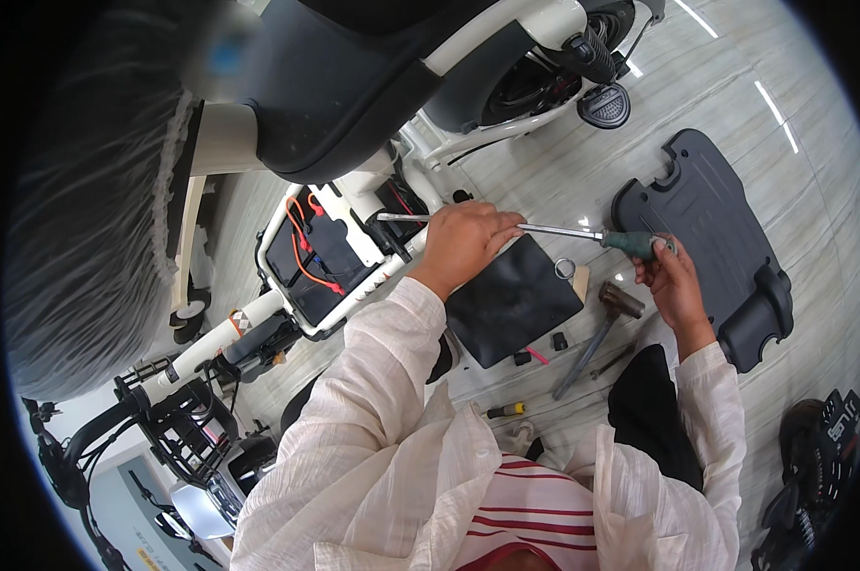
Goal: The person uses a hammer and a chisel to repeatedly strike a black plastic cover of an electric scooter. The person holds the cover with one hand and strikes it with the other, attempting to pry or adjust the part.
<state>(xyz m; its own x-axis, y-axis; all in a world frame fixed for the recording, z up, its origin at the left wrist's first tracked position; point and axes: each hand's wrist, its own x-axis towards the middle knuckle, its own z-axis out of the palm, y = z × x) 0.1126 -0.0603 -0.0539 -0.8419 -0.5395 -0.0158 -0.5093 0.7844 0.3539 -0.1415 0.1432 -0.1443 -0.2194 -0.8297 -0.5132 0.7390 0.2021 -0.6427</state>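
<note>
A long screwdriver (pixel 563 231) with a green handle lies level across the middle of the view, its tip reaching the open frame of a white scooter (pixel 354 195) tipped on its side. My left hand (pixel 463 243) is closed over the metal shaft near the tip. My right hand (pixel 672 281) grips the green handle at the other end. Just left of the tip is the scooter's open black battery bay (pixel 311 257) with orange wires.
A black square cover (pixel 511 305) lies under the shaft, with a metal ring (pixel 565 268) by it. A hammer (pixel 620 303), a small yellow-handled screwdriver (pixel 506 410) and a large black floor panel (pixel 706 219) lie on the tiled floor. The scooter's wheel (pixel 534 81) is beyond.
</note>
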